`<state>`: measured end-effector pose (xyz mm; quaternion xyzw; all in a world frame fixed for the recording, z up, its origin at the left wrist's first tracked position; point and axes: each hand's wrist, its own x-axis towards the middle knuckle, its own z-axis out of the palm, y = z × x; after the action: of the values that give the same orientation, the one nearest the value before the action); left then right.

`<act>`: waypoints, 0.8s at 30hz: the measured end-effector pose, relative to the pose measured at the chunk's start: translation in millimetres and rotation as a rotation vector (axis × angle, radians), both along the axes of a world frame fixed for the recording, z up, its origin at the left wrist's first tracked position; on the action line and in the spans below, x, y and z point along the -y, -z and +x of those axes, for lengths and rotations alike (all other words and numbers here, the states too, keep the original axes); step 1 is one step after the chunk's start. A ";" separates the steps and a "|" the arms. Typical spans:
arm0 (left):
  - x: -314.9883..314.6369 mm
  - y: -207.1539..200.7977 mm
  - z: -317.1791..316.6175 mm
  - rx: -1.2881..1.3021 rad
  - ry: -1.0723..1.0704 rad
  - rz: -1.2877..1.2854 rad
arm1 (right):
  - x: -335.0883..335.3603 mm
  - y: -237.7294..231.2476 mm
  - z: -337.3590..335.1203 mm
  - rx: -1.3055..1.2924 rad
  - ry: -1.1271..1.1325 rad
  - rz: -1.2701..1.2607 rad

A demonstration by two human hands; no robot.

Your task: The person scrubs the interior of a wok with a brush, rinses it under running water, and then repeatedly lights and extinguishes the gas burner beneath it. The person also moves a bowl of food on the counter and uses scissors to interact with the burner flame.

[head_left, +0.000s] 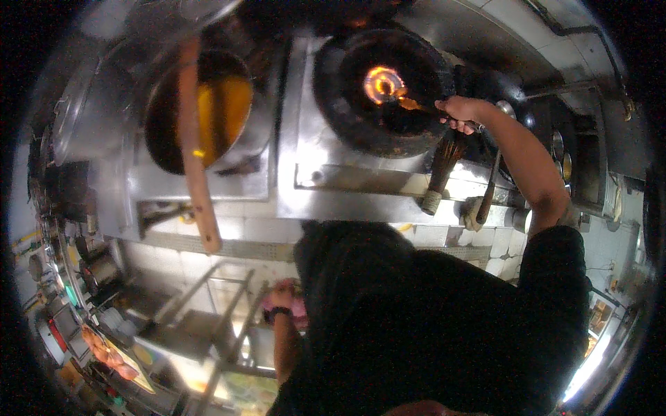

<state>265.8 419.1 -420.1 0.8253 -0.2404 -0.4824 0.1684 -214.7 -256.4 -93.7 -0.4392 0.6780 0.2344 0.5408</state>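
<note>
My right hand (461, 114) grips a thin dark rod (431, 108) by its near end. Flame shows at the rod's far tip, over the stove burner (340, 114), where a ring of orange fire (383, 84) burns inside the round black opening. Down at my left side, my left hand (281, 295) is closed at a pink, cloth-like thing (297, 310); blur hides its exact kind and the separate fingers. Just below the right hand lies a bamboo wok brush (441, 173), its bristles toward the stove. A long-handled ladle (494, 173) leans beside it.
Left of the burner, a large pot (149, 132) holds yellow liquid (229, 111), with a long wooden paddle (191, 132) across it. A crumpled cloth (474, 215) hangs at the stove's front edge. A metal frame (222, 312) stands near my left arm.
</note>
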 end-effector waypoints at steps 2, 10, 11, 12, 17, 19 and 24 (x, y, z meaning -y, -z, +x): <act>26.1 -34.9 -7.6 0.138 0.201 0.046 | -1.6 -1.7 -8.2 0.001 0.026 0.021; 51.8 -59.8 -15.2 -0.021 -0.008 0.092 | 12.5 -13.3 4.7 -0.029 0.073 0.076; 52.4 -60.2 -14.8 -0.040 -0.022 0.037 | 13.9 -13.1 7.3 -0.031 0.082 0.089; 57.1 -63.8 -15.0 -0.060 -0.031 -0.018 | 14.1 -15.7 9.6 -0.034 0.093 0.101; 86.8 -88.3 -17.4 -0.265 -0.241 -0.005 | 16.0 -17.6 11.8 -0.069 0.066 0.095; 80.3 -82.4 -17.6 -0.269 -0.282 0.001 | 20.7 -13.1 17.8 -0.082 0.079 0.120; 48.5 -35.3 -4.5 -0.113 -0.081 0.004 | 21.7 -21.7 34.0 -0.108 0.056 0.144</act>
<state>261.3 370.6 -384.9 0.8062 -0.1961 -0.5214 0.1992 -180.7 -278.1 -72.0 -0.3668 0.6996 0.2908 0.5399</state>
